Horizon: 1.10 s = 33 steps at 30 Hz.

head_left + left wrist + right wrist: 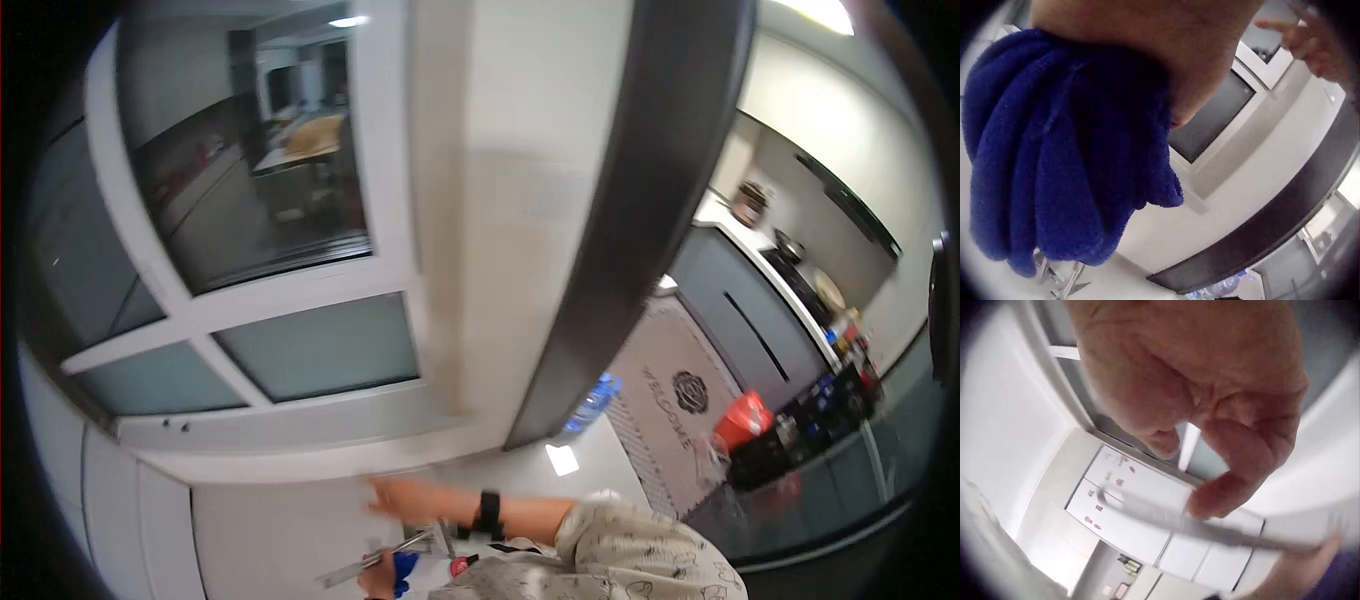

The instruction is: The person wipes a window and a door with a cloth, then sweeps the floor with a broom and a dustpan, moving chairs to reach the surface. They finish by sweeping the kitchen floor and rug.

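My left hand [378, 577] is low in the head view, gripping a long, flat, pale tool [345, 574] whose exact kind is blurred. A blue towel [1066, 162] is bunched at the same hand and hangs in thick folds in the left wrist view, hiding the fingers there. Above and to the right of it, my right hand [405, 497] reaches out toward the left, blurred. The right wrist view shows its fingers [1235, 450] loosely bent with nothing between them. The tool passes beneath that hand in this view.
A white-framed glass window [240, 280] and a pale wall stand in front, with a dark door frame [640, 200] to their right. Beyond lie a welcome mat [670, 390], a red bag [742, 420] and a kitchen counter [745, 230]. Blue-tinted bottles [594, 400] stand by the frame's foot.
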{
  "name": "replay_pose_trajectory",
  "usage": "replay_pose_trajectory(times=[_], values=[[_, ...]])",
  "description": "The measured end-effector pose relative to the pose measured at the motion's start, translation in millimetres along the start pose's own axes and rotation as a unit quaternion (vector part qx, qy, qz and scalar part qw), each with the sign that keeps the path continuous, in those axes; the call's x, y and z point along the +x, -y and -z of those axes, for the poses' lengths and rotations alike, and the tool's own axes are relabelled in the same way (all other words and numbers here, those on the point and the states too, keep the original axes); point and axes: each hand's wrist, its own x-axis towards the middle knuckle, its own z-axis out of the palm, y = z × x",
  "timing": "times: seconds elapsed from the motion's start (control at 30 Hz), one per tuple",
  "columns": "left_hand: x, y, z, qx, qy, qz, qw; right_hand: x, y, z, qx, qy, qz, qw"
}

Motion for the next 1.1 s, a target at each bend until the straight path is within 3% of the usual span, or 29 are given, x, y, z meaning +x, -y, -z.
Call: replay_pose_trajectory(times=[0.03, 0.07, 0.1, 0.13, 0.23, 0.37, 0.43, 0.5, 0.6, 0.83, 0.87, 1.1], values=[[-8.2, -44.5, 26.5, 0.022, 0.044, 0.240, 0.970, 13.9, -11.4, 86.8, 0.072, 0.031, -0.194, 0.978], [11.9, -84.7, 25.5, 0.035, 0.061, 0.190, 0.979, 7.4, -47.7, 140.3, -0.026, -0.203, -0.103, 0.973], [25.1, -136.9, 22.7, 0.040, 0.064, 0.133, 0.988, -5.9, -30.1, 235.1, 0.005, -0.243, -0.196, 0.950], [36.8, -193.8, 20.9, 0.042, 0.067, 0.076, 0.994, -19.4, -54.8, 289.7, -0.104, -0.350, -0.135, 0.921], [61.0, -327.7, 40.5, 0.045, 0.059, -0.045, 0.996, -40.0, -91.0, 407.1, -0.269, -0.442, -0.141, 0.844], [68.1, -399.7, 26.4, 0.014, 0.034, -0.127, 0.991, -64.4, -140.6, 410.1, -0.341, -0.374, -0.151, 0.849], [58.6, -439.3, 23.7, 0.000, 0.027, -0.166, 0.986, -76.8, -150.3, 407.0, -0.367, -0.378, -0.100, 0.844], [47.0, -474.6, 27.2, -0.007, 0.014, -0.196, 0.980, -87.7, -143.7, 409.6, -0.309, -0.360, -0.094, 0.875], [35.5, -516.4, 31.8, -0.018, -0.010, -0.223, 0.975, -98.1, -147.7, 409.8, -0.303, -0.393, -0.065, 0.866], [31.1, -579.3, 35.7, -0.043, -0.061, -0.265, 0.961, -103.7, -160.9, 407.5, -0.322, -0.397, -0.055, 0.858], [31.5, -586.8, 35.7, -0.050, -0.070, -0.270, 0.959, -105.1, -162.7, 407.5, -0.417, -0.429, -0.048, 0.800], [39.3, -631.7, 47.0, -0.109, -0.138, -0.306, 0.936, -107.5, -157.8, 406.5, -0.406, -0.426, -0.070, 0.806]])
